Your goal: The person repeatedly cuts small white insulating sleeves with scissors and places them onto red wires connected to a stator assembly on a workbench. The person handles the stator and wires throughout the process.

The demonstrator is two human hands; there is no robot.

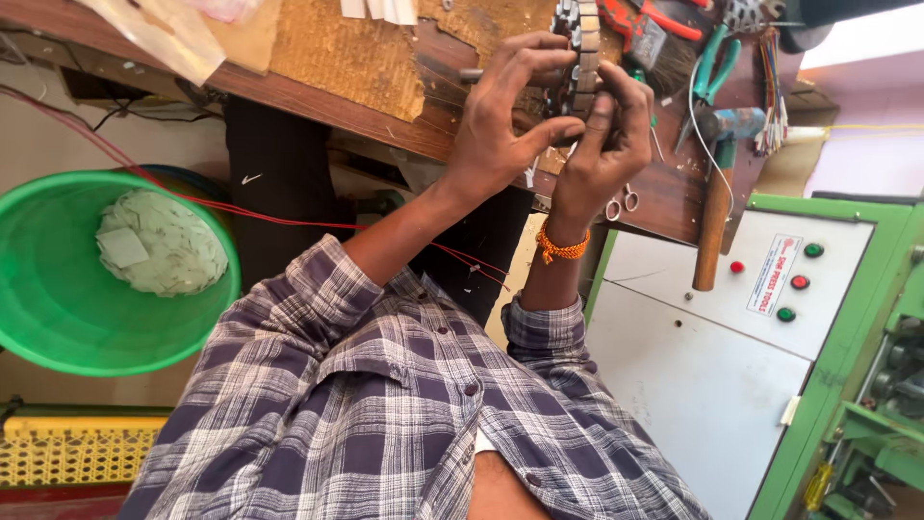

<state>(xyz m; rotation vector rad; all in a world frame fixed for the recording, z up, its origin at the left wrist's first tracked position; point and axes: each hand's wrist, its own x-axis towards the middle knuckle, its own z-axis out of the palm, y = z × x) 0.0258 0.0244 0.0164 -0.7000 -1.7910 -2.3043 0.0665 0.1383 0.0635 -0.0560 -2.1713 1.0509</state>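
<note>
Two bare hands meet over a toothed, ring-shaped metal core (576,58), held upright at the far edge of a worn wooden workbench (318,101). Well to the left of the grip and below the bench, a large green plastic tub (58,308) holds a heap of pale paper pieces (159,246). To the right of the grip stands a white and green machine cabinet (712,366) with small red and green buttons. A wooden-handled hammer (714,226) hangs off the bench just right of the hands; green-handled pliers (710,67) lie beyond it. The left hand (500,116) curls its fingers over the core's top and side, closed on it. The right hand (604,144), an orange thread band (561,247) at its wrist, presses fingertips against the core's near face, also gripping it. Small scissors (621,204) lie just beneath the right wrist.
</note>
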